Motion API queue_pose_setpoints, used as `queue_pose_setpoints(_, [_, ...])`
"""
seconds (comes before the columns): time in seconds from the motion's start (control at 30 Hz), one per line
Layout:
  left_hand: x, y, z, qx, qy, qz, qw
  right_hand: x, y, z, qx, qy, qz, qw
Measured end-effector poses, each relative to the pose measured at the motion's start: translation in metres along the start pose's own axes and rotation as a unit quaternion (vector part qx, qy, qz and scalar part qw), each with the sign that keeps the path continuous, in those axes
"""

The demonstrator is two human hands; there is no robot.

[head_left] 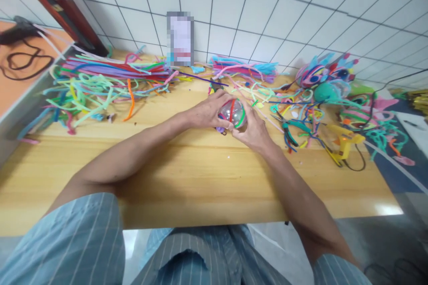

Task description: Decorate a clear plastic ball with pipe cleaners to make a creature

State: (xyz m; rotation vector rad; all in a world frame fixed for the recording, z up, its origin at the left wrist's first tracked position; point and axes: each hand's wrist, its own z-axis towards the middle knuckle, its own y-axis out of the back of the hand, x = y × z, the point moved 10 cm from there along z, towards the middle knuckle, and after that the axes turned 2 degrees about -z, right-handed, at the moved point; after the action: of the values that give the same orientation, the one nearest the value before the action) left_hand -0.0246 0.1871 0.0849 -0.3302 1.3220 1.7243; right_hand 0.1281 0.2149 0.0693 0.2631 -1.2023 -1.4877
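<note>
Between my two hands is a clear ball (236, 117) with a red and a green pipe cleaner curving over its surface. My left hand (211, 110) wraps round its left side, fingers closed on it. From the right, my right hand (253, 127) grips the same ball, thumb near the front. A small purple piece (220, 129) shows just below the ball, partly hidden by my fingers. Behind the hands lie loose pipe cleaners (264, 91) in several colours.
Pipe cleaner bundles (117, 71) lie at back left, another bundle (244, 69) against the tiled wall. Pliers (290, 131) and a yellow glue gun (346, 142) lie on the right. Decorated balls (326, 75) sit at back right. A phone (180, 39) leans on the wall.
</note>
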Motion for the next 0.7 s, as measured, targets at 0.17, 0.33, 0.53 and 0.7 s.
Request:
queue_pose_setpoints(0.17, [0.0,-0.003,0.002,0.013,-0.006,-0.001,1.0,0.0,0.002,-0.001,0.01,-0.006,-0.004,1.0])
queue_pose_setpoints(0.33, [0.003,-0.006,0.004,0.015,0.002,-0.003,1.0,-0.005,0.003,-0.001,0.008,-0.011,-0.004,1.0])
queue_pose_setpoints(0.53, [0.01,-0.013,0.008,0.023,0.007,-0.009,1.0,-0.018,0.002,-0.001,0.011,-0.027,-0.008,1.0])
queue_pose_setpoints(0.7, [0.014,-0.015,0.01,0.008,0.001,-0.005,1.0,-0.025,0.003,-0.002,0.017,-0.051,-0.013,0.998])
